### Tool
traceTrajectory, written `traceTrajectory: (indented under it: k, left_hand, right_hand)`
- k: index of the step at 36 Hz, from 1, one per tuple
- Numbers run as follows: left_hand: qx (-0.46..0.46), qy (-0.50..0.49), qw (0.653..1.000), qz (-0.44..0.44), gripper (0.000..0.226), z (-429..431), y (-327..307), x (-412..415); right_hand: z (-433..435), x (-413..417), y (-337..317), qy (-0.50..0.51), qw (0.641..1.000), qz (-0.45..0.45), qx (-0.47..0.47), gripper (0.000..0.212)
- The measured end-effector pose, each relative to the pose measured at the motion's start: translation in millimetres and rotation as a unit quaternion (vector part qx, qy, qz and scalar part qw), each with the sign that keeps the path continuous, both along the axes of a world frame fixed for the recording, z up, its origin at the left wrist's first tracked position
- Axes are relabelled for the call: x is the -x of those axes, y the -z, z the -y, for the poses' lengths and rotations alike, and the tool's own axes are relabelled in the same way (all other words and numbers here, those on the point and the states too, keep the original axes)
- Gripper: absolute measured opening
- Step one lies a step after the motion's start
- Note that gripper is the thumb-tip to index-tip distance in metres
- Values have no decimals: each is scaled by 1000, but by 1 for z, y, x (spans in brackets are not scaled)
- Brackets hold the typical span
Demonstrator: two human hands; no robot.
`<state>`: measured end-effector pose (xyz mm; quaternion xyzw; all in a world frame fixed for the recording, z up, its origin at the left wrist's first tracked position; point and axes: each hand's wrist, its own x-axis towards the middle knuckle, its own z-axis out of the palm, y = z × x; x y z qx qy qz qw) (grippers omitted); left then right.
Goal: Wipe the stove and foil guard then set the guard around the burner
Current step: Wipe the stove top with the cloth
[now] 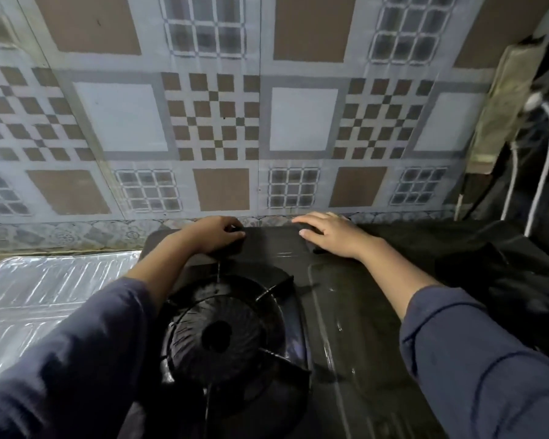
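Note:
The black gas stove (346, 312) fills the lower middle, and its round burner (219, 334) sits under a dark pot support. The silver ribbed foil guard (45, 289) lies flat on the counter to the left of the stove. My left hand (216, 232) is at the stove's back edge with its fingers curled onto the rim. My right hand (327, 232) rests flat on the same back edge further right, fingers spread toward the wall. A dark patch under its palm is too dim to identify. No cloth is visible.
A patterned tiled wall (216, 122) rises directly behind the stove. At the right, a power strip (501, 106) hangs on the wall with a white cable (545, 160) running down. Dark bags or cloth (520, 280) crowd the stove's right side.

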<state>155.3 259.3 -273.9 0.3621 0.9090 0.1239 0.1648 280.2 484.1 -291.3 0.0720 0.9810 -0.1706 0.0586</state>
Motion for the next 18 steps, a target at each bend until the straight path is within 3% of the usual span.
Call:
traceTrajectory:
  k: [18]
  left_hand:
    - [-13,54,997,49,38,-107,3,-42]
  right_hand:
    - [-106,-69,-13,113,989,76,-59,49]
